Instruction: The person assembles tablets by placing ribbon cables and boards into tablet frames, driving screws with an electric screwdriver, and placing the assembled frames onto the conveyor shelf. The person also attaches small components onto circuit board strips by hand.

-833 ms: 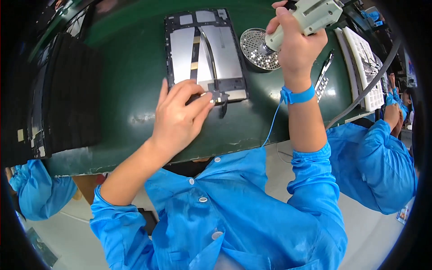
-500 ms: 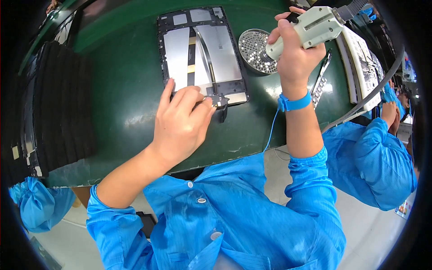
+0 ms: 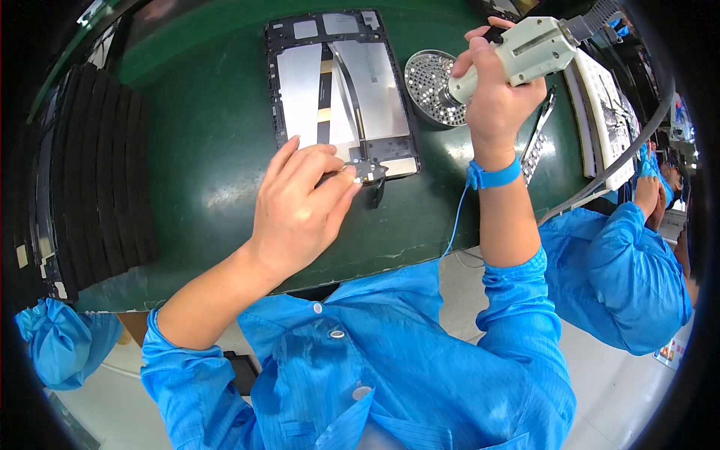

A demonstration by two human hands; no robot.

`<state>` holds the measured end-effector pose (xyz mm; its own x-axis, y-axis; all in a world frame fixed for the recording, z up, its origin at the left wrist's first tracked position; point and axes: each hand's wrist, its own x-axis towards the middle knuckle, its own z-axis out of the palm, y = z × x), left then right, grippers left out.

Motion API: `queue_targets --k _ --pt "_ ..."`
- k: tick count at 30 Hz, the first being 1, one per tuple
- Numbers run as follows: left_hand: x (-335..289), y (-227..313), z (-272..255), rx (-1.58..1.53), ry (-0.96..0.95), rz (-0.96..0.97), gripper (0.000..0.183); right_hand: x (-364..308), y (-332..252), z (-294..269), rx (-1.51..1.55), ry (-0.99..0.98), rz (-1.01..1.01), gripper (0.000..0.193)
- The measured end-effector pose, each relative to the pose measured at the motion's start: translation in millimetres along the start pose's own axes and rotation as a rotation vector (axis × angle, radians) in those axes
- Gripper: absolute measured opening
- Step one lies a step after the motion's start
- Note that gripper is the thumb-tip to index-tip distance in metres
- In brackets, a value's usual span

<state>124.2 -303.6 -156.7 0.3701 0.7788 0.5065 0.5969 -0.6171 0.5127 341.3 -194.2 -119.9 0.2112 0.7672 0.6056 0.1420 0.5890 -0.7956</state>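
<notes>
Left grip: touching opened tablet — fingers hiding any pinching, can't tell
Right grip: clasping pale driver — tip blurring into dotted tin

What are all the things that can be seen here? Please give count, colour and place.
Table: one, green, under the work
Opened flat device: one, black and silver, upper middle
Ribbon strips: two, dark, across the device
Round container: one, silver, right of the device
Handheld tool: one, pale green, in the right hand
Panel stack: one, black, far left
Tray: one, white, far right
Cable: one, grey, far right
Co-workers: at least two, blue clothing, both sides
Wrist strap: one, blue, right wrist
Smock: one, blue, lower middle
Hands: two, bare; left on the device's lower edge, right gripping the tool
</notes>
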Motion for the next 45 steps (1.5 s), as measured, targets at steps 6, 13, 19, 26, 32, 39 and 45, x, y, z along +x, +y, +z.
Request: queue_targets --k 6,13,19,26,32,39,45 --pt "-1.6 4.0 -3.0 0.067 0.035 -0.006 0.013 -1.2 -33.3 13.1 0.153 -0.047 0.000 0.032" --pt "-9.6 -3.6 -6.1 0.043 0.056 -0.039 0.013 -49.3 -66.8 53.9 0.257 -0.331 0.065 0.041" --pt "-12.4 -3.4 -15.7 0.047 0.063 -0.009 0.013 -58.6 -68.8 62.5 0.247 -0.411 0.000 0.042" --pt "-15.5 -2.7 -16.0 0.076 0.095 0.040 0.014 -64.9 -68.7 61.2 0.241 -0.441 -0.053 0.042" --pt "-13.0 1.6 -15.1 0.115 0.060 0.103 0.016 -72.6 -69.0 55.8 0.242 -0.398 -0.094 0.042" --pt "-9.2 -1.1 -15.4 0.173 0.044 0.089 0.024 -40.5 -71.0 33.7 0.556 -0.162 -0.205 0.022" --pt "-0.5 -7.5 -13.9 0.178 0.039 0.120 0.026 -0.9 -26.2 -2.5 0.190 0.045 -0.260 0.032"
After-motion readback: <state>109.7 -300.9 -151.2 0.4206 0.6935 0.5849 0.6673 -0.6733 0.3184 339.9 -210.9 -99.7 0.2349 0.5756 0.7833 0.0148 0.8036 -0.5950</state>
